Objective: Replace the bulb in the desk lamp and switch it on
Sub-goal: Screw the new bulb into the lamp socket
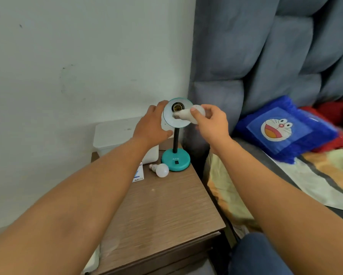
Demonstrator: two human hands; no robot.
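Note:
A teal desk lamp stands on a wooden nightstand (166, 211), its round base (175, 160) near the back right corner. The shade (169, 121) is tilted toward me and its empty socket (177, 106) shows. My left hand (151, 129) grips the shade's left rim. My right hand (210, 124) holds a white bulb (186, 115) by its globe, metal screw cap pointing left, just below and in front of the socket. A second white bulb (160, 169) lies on the nightstand beside the base.
A white box (115, 135) sits at the back of the nightstand against the wall, and a small printed carton (138, 173) lies left of the loose bulb. A bed with a grey padded headboard (265, 66) and a blue cushion (283, 130) adjoins on the right.

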